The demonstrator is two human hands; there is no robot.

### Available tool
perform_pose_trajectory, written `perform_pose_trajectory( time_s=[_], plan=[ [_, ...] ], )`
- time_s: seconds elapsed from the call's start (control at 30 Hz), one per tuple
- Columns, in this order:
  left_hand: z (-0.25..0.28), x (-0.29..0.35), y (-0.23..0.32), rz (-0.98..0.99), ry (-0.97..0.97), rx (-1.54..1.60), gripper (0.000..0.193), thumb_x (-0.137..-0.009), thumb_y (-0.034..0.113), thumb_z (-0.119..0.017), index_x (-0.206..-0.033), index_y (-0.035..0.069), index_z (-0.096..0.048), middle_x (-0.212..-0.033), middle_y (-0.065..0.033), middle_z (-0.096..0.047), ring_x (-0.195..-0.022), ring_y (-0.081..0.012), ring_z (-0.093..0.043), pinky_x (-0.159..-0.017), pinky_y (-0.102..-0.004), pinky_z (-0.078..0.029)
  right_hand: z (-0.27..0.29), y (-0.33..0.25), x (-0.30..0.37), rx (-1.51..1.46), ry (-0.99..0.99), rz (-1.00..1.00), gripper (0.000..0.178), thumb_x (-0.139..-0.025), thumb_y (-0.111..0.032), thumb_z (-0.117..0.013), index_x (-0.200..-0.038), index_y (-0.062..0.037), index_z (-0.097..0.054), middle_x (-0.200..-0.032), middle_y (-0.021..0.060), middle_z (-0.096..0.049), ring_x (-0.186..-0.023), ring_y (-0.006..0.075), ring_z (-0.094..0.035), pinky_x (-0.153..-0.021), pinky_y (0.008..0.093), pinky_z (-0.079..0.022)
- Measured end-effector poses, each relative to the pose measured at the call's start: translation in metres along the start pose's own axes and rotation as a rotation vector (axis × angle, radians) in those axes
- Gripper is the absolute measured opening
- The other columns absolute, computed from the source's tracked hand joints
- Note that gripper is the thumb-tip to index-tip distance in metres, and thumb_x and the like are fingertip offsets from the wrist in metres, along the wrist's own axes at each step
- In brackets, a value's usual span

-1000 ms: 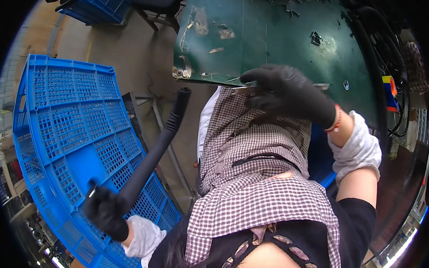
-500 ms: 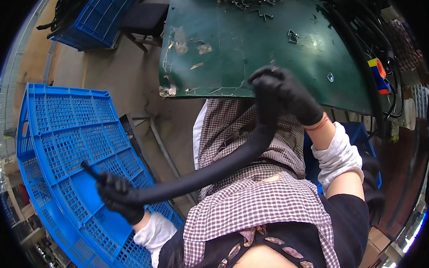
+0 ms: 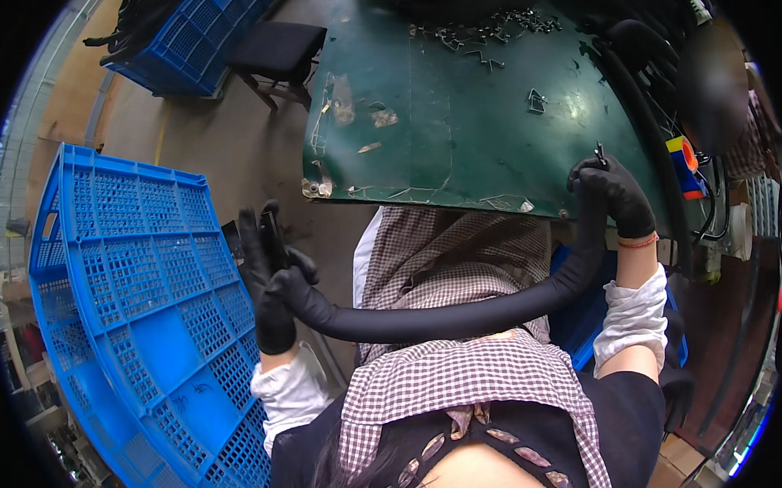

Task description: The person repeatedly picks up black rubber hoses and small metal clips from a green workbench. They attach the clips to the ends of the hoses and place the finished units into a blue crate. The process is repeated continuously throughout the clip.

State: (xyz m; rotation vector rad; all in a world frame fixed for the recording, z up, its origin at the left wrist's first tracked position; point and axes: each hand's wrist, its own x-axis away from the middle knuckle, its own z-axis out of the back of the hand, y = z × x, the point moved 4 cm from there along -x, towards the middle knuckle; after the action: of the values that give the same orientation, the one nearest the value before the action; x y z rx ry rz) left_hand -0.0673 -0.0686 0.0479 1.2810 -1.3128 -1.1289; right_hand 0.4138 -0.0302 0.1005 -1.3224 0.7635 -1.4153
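A long, curved black padded tube [image 3: 447, 322] hangs in a shallow U across my apron, its ends bent upward. My left hand [image 3: 275, 293], in a black glove, holds the left end beside the blue crate. Its thumb hooks round the tube while some fingers point up, and a thin dark end shows by them. My right hand [image 3: 614, 195], also gloved, is closed round the right end over the table's front edge. A small metal piece [image 3: 600, 153] sticks up from that fist; whether it belongs to the tube is hidden.
A green worktable [image 3: 456, 145] stands ahead, with a heap of metal clips [image 3: 504, 30] at its far side and one lone clip [image 3: 535, 102]. A blue crate [image 3: 159, 333] is at my left. Behind it are a black stool [image 3: 278, 48] and another crate [image 3: 195, 43].
My hands have moved wide apart at the tube's ends. The right hand went right and lower; the left rose and turned fingers up. The tube's middle now sags level before me.
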Motion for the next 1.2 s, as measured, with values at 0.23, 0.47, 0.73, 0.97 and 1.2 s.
perform_pose_trajectory(
  time_s=[0.23, 0.47, 0.73, 0.97, 1.2],
  plan=[
    [0.008, -0.005, -0.003, 0.003, 0.104, 0.161, 0.051, -0.094, 0.012, -0.058, -0.141, 0.010, -0.039, -0.112, -0.0122, -0.059, -0.057, -0.0131, -0.058, -0.049, -0.0254, -0.049, -0.001, 0.013, -0.023, -0.006, -0.058, 0.140, 0.029, -0.092, -0.028, -0.059, -0.092, 0.0003, -0.066, -0.090, 0.0071, -0.066, -0.086, 0.0155, -0.061, -0.082, 0.0297, -0.048],
    [0.015, 0.030, -0.061, 0.096, 0.259, 0.214, 0.020, -0.096, 0.006, -0.052, -0.116, 0.010, -0.051, -0.104, -0.0102, -0.061, -0.054, -0.0148, -0.058, -0.048, -0.0265, -0.049, -0.035, 0.031, 0.008, -0.276, 0.176, 0.048, 0.033, -0.095, -0.030, -0.056, -0.105, 0.0003, -0.062, -0.100, 0.0074, -0.065, -0.094, 0.0148, -0.059, -0.086, 0.0282, -0.046],
    [0.024, 0.037, -0.082, 0.184, 0.416, 0.066, 0.010, -0.099, 0.019, -0.056, -0.094, 0.012, -0.051, -0.073, -0.0038, -0.057, -0.050, -0.0146, -0.056, -0.044, -0.0283, -0.048, -0.076, 0.032, 0.038, -0.507, 0.102, -0.020, 0.028, -0.093, -0.027, -0.061, -0.102, -0.0003, -0.062, -0.083, 0.0042, -0.065, -0.079, 0.0103, -0.061, -0.076, 0.0245, -0.048],
    [0.028, 0.028, -0.104, 0.283, 0.315, 0.076, 0.013, -0.099, 0.022, -0.056, -0.095, 0.009, -0.057, -0.073, -0.0042, -0.060, -0.055, -0.0173, -0.059, -0.051, -0.0296, -0.049, -0.079, 0.051, 0.063, -0.519, 0.205, -0.094, 0.027, -0.095, -0.026, -0.061, -0.105, -0.0009, -0.062, -0.080, 0.0033, -0.064, -0.072, 0.0100, -0.062, -0.067, 0.0246, -0.051],
    [-0.024, 0.006, -0.025, -0.230, -0.004, -0.673, 0.055, -0.091, 0.021, -0.064, -0.136, -0.002, -0.044, -0.124, -0.0171, -0.059, -0.113, -0.0285, -0.058, -0.099, -0.0398, -0.045, -0.153, 0.029, 0.033, -0.193, 0.048, 0.027, 0.037, -0.094, -0.037, -0.062, -0.103, -0.0018, -0.061, -0.078, 0.0064, -0.064, -0.074, 0.0152, -0.063, -0.068, 0.0291, -0.052]
  ],
)
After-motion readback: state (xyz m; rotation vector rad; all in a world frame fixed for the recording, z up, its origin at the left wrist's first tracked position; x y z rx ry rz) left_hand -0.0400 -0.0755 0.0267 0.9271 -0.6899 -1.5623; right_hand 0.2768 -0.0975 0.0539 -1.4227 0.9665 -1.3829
